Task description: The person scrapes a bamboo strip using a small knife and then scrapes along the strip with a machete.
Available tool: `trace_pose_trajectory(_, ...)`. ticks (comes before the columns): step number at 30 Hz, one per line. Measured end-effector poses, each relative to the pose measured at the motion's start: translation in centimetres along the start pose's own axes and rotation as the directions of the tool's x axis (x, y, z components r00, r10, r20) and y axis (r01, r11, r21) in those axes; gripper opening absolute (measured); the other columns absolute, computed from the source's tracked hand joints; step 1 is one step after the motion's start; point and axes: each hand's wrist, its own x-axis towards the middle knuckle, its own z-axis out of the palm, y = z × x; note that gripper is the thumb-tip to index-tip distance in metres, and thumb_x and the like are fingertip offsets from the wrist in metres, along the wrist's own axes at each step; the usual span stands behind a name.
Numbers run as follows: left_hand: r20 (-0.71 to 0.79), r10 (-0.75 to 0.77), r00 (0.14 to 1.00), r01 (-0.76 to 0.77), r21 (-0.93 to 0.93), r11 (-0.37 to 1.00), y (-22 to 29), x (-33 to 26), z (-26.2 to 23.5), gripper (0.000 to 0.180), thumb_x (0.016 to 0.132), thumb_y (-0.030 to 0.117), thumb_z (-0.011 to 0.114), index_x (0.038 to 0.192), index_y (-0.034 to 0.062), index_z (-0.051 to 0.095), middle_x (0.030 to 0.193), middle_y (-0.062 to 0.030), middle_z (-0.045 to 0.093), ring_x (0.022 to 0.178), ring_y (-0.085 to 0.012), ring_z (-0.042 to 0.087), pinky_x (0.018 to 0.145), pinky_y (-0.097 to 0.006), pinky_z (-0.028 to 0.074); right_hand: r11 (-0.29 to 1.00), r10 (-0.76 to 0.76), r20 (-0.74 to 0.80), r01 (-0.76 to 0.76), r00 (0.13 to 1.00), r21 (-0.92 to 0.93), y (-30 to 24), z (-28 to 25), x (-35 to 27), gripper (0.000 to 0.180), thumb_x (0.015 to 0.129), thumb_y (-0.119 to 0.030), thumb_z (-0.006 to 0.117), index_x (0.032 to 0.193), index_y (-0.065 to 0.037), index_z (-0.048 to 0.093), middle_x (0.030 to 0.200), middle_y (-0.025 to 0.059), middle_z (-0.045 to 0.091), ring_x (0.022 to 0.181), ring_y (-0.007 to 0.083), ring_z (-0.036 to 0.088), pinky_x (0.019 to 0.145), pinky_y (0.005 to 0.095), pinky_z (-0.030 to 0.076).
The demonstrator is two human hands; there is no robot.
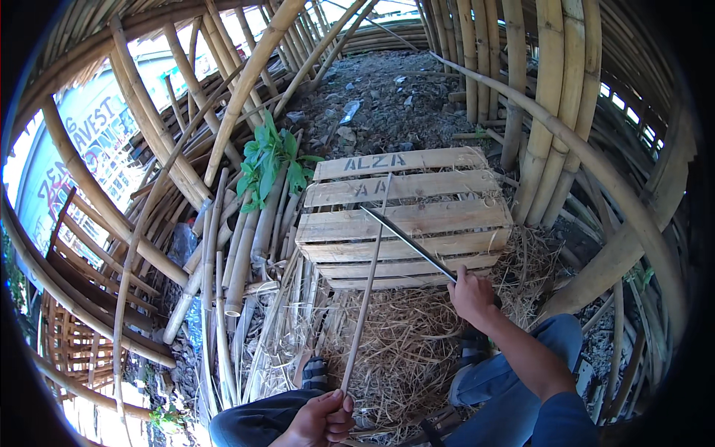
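Note:
Low in the view, my left hand [322, 419] is closed on the near end of a thin bamboo strip [366, 302]. The strip slants up and away, its far end over a slatted wooden crate [406, 220]. My right hand [472, 298] grips the handle of a long-bladed knife [412, 242], most of the handle hidden by my fingers. The blade points up and left above the slats, and its tip lies close to the strip. Whether blade and strip touch I cannot tell.
Pale shavings [402, 350] cover the ground between my feet. Bamboo poles [246, 253] and a leafy green plant [269, 164] stand left of the crate. Thick upright bamboo posts [555, 104] rise at the right, crossed by a long curved pole [588, 153]. Rocky soil [387, 104] lies behind.

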Motion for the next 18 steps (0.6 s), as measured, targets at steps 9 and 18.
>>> trace_pose_trajectory(9, 0.058, 0.024, 0.998, -0.023, -0.022, 0.999, 0.1, 0.1, -0.3, 0.03, 0.095, 0.033, 0.037, 0.081, 0.0115, 0.053, 0.054, 0.006, 0.029, 0.043, -0.0066, 0.026, 0.034, -0.02, 0.019, 0.881, -0.451, -0.234, 0.472, 0.861, 0.038, 0.9, -1.0, -2.4, 0.029, 0.074, -0.025, 0.065, 0.084, -0.001, 0.051, 0.062, 0.0116, 0.057, 0.053, 0.0291, 0.06, 0.046, 0.0397, 0.049)
trace_pose_trajectory(18, 0.351, -0.038, 0.935, 0.033, 0.02, 0.999, 0.2, 2.1, -3.3, 0.028, 0.097, 0.03, 0.035, 0.088, 0.0072, 0.049, 0.055, 0.0062, 0.02, 0.047, -0.0066, 0.02, 0.041, -0.021, 0.018, 0.999, 0.016, 0.001, -0.016, 1.0, 0.051, 0.2, 0.0, -0.5, 0.032, 0.08, -0.024, 0.059, 0.094, 0.003, 0.048, 0.072, 0.0183, 0.062, 0.064, 0.0343, 0.062, 0.056, 0.045, 0.049)
